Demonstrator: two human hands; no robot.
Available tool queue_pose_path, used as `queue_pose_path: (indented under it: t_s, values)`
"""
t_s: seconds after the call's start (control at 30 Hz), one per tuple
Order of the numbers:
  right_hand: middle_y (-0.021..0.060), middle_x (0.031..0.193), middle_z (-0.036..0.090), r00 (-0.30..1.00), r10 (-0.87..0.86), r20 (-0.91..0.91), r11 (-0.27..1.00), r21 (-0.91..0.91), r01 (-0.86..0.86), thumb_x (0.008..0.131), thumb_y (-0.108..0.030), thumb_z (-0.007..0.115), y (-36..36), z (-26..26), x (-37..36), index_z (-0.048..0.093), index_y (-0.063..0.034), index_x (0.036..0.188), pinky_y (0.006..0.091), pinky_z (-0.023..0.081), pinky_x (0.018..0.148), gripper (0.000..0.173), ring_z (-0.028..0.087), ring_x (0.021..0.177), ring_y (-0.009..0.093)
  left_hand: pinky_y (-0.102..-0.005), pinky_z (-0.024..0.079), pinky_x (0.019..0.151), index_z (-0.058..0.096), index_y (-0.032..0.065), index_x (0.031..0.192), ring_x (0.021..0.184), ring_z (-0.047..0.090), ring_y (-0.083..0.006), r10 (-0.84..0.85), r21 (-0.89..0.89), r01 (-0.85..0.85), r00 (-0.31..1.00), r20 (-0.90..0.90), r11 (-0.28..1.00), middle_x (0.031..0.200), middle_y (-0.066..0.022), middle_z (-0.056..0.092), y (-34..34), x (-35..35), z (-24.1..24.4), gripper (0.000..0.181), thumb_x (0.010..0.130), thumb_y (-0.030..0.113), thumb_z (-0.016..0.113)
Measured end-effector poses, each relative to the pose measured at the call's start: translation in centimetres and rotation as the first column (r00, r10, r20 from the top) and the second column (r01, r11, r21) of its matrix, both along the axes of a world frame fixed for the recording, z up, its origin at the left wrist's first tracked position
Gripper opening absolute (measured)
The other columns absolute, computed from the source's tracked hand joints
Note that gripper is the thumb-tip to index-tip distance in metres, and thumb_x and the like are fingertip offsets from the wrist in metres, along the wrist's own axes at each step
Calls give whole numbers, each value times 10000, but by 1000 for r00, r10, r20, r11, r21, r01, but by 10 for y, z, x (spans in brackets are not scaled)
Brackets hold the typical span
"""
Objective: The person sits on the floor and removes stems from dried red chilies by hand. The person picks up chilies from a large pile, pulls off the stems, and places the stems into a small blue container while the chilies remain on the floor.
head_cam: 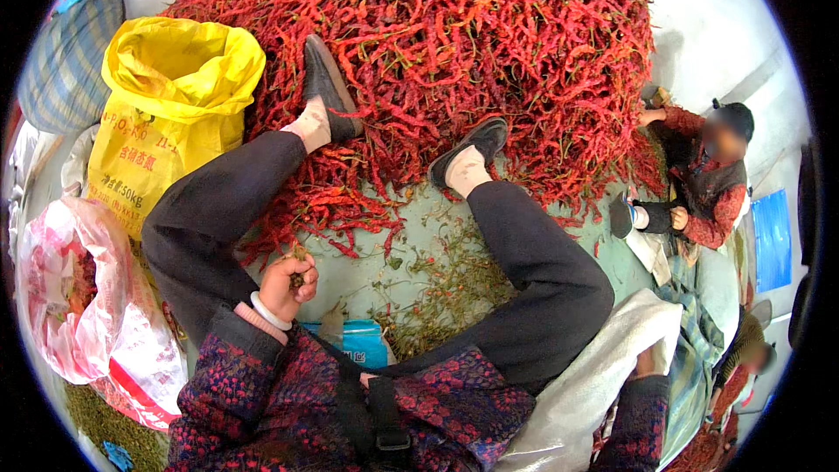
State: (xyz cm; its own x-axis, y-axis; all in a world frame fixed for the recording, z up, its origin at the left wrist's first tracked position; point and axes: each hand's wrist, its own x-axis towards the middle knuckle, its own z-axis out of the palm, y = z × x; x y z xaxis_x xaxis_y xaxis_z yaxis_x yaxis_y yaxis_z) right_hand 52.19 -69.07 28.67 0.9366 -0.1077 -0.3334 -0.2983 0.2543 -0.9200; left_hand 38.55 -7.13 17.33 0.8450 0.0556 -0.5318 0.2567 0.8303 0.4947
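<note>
My left hand point(288, 283), with a white bangle at the wrist, is raised over the floor near my left knee. Its fingers are curled around a small bunch of greenish-brown chili stems point(297, 280). Loose red chilies point(334, 206) lie just beyond it, at the foot of a large heap of red chilies point(472, 46). Over at the right, my right hand point(645, 363) reaches to a white woven sack point(590, 367). The sack covers most of that hand, so its fingers are hidden. Cut stems point(452, 282) are scattered on the floor between my legs.
To the left stand an open yellow woven sack point(167, 137) and a white-pink plastic sack point(78, 301) with red contents. A striped sack point(72, 65) is behind. A blue packet point(357, 341) lies by my lap. At right sits another person point(701, 177) beside the heap.
</note>
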Motion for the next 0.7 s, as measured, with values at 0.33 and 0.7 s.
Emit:
queue_pose_path:
  t_s: [0.33,0.7]
  values:
    - [90,827,544,820,233,-523,249,-783,-570,847,-218,471,15,41,-60,558,-29,947,375,434,717,231,512,731,249,-228,283,370,453,49,846,466,422,-144,25,-1,-25,1000,-17,1000,646,-75,494,-5,-4,-6,106,746,80,464]
    - [75,669,525,641,513,-571,-484,-809,-333,859,-152,432,88,124,-83,576,-28,869,385,427,634,190,485,583,243,-232,248,343,496,11,858,376,374,-97,-376,170,396,916,-137,902,554,-48,484,-42,-16,-5,109,750,32,501]
